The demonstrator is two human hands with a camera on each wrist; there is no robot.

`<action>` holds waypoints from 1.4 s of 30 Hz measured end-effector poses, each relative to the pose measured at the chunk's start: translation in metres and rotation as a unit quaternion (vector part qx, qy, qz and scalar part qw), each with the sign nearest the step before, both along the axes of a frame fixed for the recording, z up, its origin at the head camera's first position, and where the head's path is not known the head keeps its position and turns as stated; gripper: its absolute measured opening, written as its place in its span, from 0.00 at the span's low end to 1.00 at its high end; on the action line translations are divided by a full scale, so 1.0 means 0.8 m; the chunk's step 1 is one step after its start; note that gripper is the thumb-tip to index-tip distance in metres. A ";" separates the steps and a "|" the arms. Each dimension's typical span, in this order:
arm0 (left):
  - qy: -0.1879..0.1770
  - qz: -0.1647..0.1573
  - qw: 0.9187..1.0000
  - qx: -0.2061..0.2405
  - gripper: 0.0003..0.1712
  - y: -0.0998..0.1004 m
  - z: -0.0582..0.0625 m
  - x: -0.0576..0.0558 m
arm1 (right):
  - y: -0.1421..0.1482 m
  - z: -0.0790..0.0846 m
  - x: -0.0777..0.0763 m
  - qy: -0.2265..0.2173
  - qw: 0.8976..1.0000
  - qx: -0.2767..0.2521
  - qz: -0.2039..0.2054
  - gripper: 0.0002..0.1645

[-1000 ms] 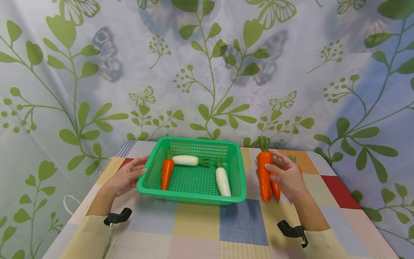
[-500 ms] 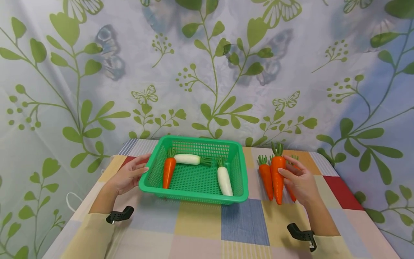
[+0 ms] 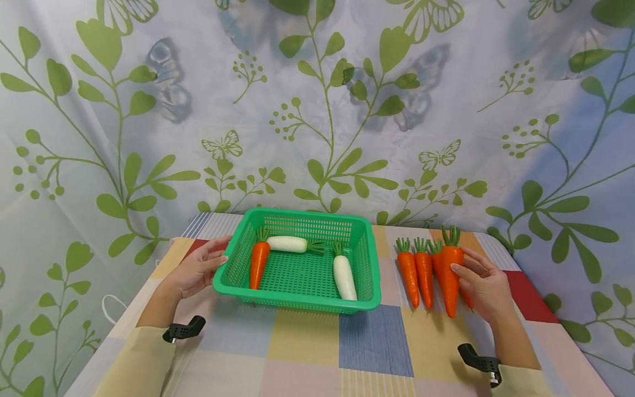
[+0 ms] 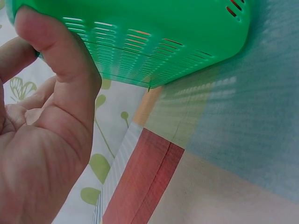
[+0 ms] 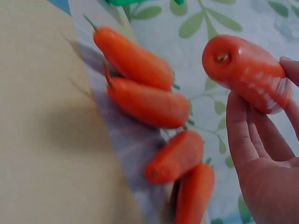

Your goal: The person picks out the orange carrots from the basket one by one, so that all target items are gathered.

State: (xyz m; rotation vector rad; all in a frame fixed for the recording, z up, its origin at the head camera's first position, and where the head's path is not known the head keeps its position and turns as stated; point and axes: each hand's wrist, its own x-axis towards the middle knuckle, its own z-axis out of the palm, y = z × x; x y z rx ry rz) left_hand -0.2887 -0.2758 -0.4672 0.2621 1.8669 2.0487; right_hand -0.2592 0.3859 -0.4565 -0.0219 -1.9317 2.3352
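Observation:
My right hand (image 3: 488,284) pinches a carrot (image 3: 450,275) between thumb and fingers, its green tops upward and its tip toward me. In the right wrist view this carrot (image 5: 245,70) is held apart from several others lying in a row, among them a carrot (image 3: 408,275) at the left end. On the left, my left hand (image 3: 195,268) holds the rim of a green plastic basket (image 3: 297,302), with the thumb (image 4: 60,51) at its edge. Inside the basket lie a carrot (image 3: 259,262) and two white radishes, one radish (image 3: 288,244) crosswise at the back, another radish (image 3: 344,277) at the right.
A patchwork cloth (image 3: 302,347) covers the table. Behind it hangs a leaf-patterned curtain (image 3: 317,110). A white cord (image 3: 110,309) loops by the table's left edge. Each wrist wears a black camera mount, such as the left mount (image 3: 184,329).
My right hand has moved right with the carrot, from over the left end of the row toward its right end, uncovering the carrots there. My left hand stays at the basket.

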 end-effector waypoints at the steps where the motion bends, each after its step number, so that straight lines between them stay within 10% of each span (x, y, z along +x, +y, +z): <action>1: 0.000 0.001 1.000 0.001 0.39 0.000 0.000 0.000 | 0.004 0.000 0.000 -0.004 1.000 0.006 -0.006 0.30; 11: -0.002 -0.003 1.000 0.005 0.40 -0.002 -0.003 -0.002 | 0.048 -0.005 -0.012 0.011 0.997 -0.078 -0.006 0.27; 30: 0.004 -0.006 1.000 0.016 0.39 -0.001 -0.005 0.000 | 0.105 -0.014 -0.045 -0.099 0.991 0.087 -0.023 0.45; 42: 0.003 -0.008 1.000 0.022 0.39 -0.001 -0.007 -0.001 | 0.128 -0.025 -0.069 -0.125 0.975 0.184 -0.015 0.33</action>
